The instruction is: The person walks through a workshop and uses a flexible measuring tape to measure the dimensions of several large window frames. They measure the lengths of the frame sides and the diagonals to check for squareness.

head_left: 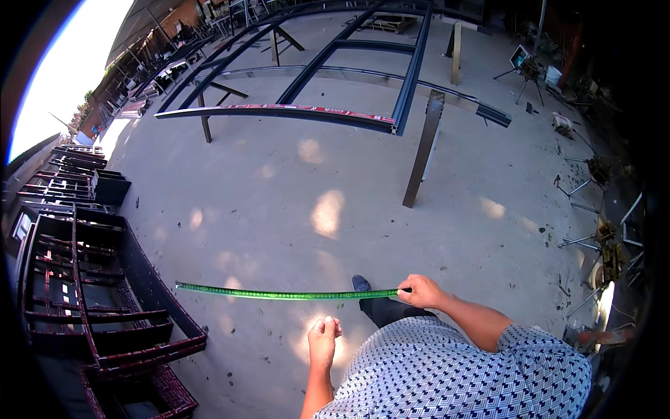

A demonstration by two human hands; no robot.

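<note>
Right hand is pinched tight on one end of a green tape, fingers curled over it, forearm coming in from the lower right. The tape runs out flat and straight to the person's left, hanging in the air above the concrete floor, and its far tip sits just beside the upper edge of a dark metal gate lying at the lower left. Left hand is lower and nearer the body, closed in a loose fist, below the tape and apart from it; whether anything is in that fist, I cannot tell. Between the two hands, a dark trouser leg and a shoe poke out, the shoe toe right under the tape. A patterned blue-and-white shirt fills the bottom of the view.

Further out, sun patches dapple the floor. Beyond them a long dark steel frame rests on stands, its near rail streaked red along the top. A flat steel post leans up against the frame's right corner. More gates are stacked at the far left. Along the right edge, in shadow, tools and scrap are scattered on the floor, too dim to tell apart. Top left, bright sky and a row of sheds.
</note>
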